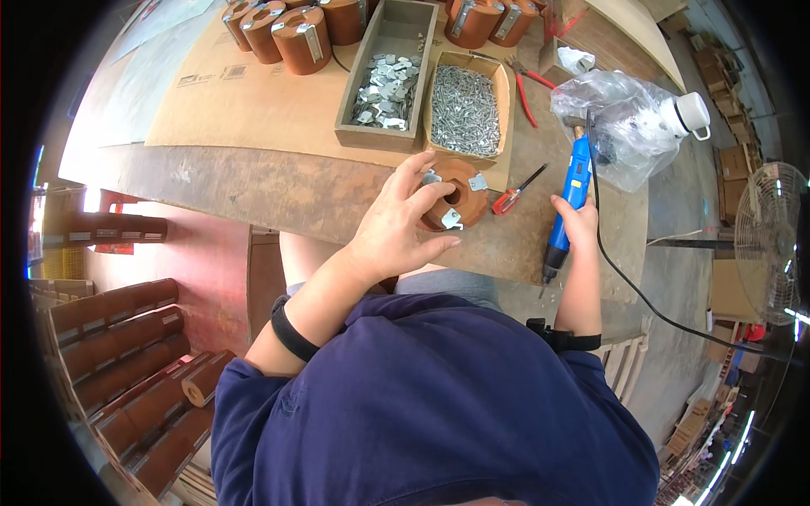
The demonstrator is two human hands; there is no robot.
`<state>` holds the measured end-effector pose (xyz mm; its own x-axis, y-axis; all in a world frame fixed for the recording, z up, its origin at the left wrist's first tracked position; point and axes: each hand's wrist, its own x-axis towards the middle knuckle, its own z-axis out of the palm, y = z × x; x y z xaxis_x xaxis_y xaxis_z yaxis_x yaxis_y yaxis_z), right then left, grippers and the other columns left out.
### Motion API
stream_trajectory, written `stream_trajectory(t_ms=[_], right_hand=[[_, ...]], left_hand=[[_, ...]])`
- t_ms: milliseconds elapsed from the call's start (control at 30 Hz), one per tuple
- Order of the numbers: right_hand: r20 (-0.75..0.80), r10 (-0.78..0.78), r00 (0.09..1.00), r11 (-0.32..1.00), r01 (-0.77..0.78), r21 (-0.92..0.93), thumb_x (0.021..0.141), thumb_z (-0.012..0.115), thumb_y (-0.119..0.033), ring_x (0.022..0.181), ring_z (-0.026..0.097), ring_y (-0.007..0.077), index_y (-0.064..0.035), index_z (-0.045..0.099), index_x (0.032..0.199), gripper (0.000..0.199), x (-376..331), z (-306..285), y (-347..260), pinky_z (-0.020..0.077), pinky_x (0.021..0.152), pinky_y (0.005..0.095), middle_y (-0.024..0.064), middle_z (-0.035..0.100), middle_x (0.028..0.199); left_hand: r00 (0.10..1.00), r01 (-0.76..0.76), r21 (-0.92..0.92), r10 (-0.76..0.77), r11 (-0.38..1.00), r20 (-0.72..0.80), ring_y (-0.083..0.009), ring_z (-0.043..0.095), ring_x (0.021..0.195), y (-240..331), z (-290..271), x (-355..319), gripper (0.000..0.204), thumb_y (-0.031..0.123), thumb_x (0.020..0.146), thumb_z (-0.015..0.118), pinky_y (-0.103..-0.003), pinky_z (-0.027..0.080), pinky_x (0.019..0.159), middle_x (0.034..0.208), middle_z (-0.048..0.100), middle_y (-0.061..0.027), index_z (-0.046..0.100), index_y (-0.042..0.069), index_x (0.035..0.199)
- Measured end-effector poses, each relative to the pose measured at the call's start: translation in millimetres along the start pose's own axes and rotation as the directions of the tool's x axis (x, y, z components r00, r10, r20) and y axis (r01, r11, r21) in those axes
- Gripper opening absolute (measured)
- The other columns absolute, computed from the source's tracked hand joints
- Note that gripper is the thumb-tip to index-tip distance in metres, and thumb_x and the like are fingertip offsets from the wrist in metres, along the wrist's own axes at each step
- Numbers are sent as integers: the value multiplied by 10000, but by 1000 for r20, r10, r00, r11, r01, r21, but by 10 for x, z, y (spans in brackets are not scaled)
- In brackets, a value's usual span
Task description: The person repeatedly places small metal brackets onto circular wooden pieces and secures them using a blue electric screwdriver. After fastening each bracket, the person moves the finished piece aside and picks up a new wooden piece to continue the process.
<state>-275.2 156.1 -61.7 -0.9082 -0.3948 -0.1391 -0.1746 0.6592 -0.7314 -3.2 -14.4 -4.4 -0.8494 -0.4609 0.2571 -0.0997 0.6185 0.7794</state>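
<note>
A reddish-brown cylinder [470,202] with a centre hole stands on end near the table's front edge, small metal tabs on its top face. My left hand [396,215] reaches over its left side with fingers spread. The index fingertip is by the hole, and the thumb points right, near the front metal tab [452,220]. Whether the hidden fingers press on another tab, I cannot tell. My right hand [579,221] is closed round a blue electric screwdriver [576,173], its black nose and bit pointing down toward me. Between them lies a red-handled screwdriver [506,201].
Behind the cylinder stand a box of screws [466,110] and a grey tray [344,126] of metal tabs. Several brown cylinders [302,42] are at the back. Red-handled pliers [529,105] and a bagged white-capped bottle [688,115] lie right. A black cord [620,270] trails rightward.
</note>
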Motion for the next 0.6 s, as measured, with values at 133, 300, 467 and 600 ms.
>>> stream_trajectory(t_ms=[133, 300, 467, 600], right_hand=[[62, 103, 993, 989, -109, 100, 613, 703, -228, 583, 560, 205, 12, 504, 963, 469, -65, 10, -81, 474, 519, 328, 108, 566, 726], [34, 109, 993, 987, -112, 115, 618, 700, -215, 522, 538, 178, 7, 505, 946, 441, -24, 40, -43, 454, 431, 313, 93, 549, 699], [41, 131, 991, 989, -134, 69, 620, 700, -255, 608, 573, 212, 15, 511, 958, 472, 21, 28, -54, 486, 531, 339, 123, 578, 766], [56, 34, 998, 977, -21, -213, 621, 695, -310, 824, 591, 288, 35, 501, 1036, 573, -40, -3, -200, 466, 750, 350, 195, 594, 920]], left_hand=[[999, -27, 29, 28, 999, -18, -357, 413, 1115, -37, 52, -23, 540, 186, 583, 761, -391, 399, 901, 1282, 298, -199, 541, 59, 1059], [999, -29, 19, 29, 999, -45, -360, 412, 1115, -35, 99, -19, 509, 179, 587, 757, -394, 403, 891, 1274, 313, -197, 555, 61, 1039], [997, -32, 8, 33, 999, -67, -363, 409, 1118, -34, 99, -26, 549, 174, 593, 751, -395, 400, 896, 1272, 318, -196, 525, 60, 1081], [990, -12, 8, 13, 1000, -144, -355, 431, 1090, -40, 70, -45, 689, 188, 588, 750, -390, 398, 895, 1258, 335, -192, 428, 22, 1175]])
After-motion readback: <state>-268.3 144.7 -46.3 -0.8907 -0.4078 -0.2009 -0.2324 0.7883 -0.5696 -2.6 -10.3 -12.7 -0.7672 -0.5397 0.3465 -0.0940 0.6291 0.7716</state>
